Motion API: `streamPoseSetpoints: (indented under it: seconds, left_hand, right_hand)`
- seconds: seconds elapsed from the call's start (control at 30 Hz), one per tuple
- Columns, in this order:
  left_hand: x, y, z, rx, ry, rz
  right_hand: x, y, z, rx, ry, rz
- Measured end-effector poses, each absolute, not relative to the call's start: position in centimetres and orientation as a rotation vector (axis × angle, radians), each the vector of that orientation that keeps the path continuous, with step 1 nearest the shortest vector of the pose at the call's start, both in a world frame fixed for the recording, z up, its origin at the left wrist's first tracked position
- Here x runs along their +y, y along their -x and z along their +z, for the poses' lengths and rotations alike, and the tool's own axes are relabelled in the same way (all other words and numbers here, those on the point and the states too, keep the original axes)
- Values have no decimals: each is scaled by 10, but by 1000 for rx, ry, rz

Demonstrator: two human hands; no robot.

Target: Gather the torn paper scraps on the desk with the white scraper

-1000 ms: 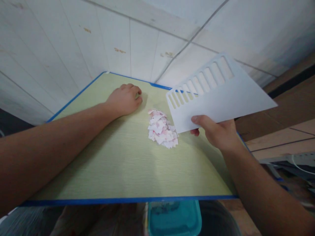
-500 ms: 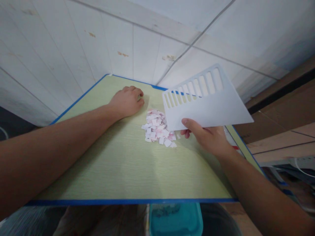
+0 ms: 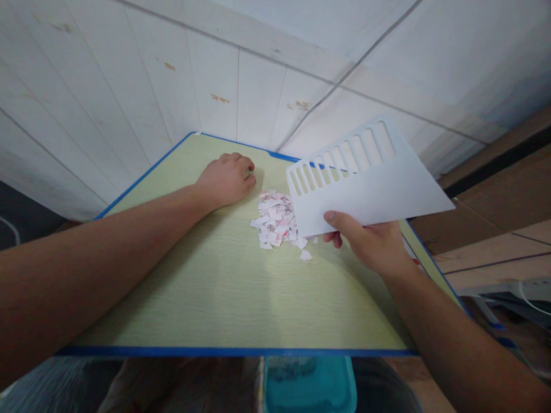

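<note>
A loose pile of torn white and pinkish paper scraps (image 3: 273, 221) lies on the pale green tabletop (image 3: 232, 287). My right hand (image 3: 365, 241) grips a white slotted plastic scraper (image 3: 365, 195) by its lower edge, thumb on top and fingers underneath. The scraper is tilted, its slots toward the wall, and its left end overlaps the right side of the pile. Just left of the scraps, my left hand (image 3: 228, 179) rests on the table with its fingers curled in. Nothing shows in it, though its palm is hidden.
A white panelled wall (image 3: 253, 86) rises behind the table, with a grey cable (image 3: 318, 103) running down it. Blue edging (image 3: 215, 351) borders the tabletop. Below the front edge is a turquoise bin (image 3: 310, 390). Brown cardboard boxes (image 3: 508, 201) stand at the right.
The pile has shifted slightly under the scraper's left end, and one scrap now lies apart at its lower right. The view has moved a little; both hands keep their poses.
</note>
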State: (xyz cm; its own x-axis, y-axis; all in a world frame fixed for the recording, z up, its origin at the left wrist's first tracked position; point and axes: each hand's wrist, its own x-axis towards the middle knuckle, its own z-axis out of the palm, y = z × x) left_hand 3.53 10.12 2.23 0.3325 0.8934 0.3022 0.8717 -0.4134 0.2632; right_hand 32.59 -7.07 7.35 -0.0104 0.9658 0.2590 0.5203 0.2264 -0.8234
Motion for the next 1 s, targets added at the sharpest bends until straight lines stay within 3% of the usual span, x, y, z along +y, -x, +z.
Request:
streamPoseSetpoints:
  seconds: [0.27, 1.0]
  left_hand:
    - [101, -35, 22, 1659, -2535, 636]
    - [104, -35, 21, 1651, -2515, 654]
  right_hand:
    - [-72, -336, 74, -1833, 1312, 830]
    - [-73, -333, 74, -1910, 1292, 934]
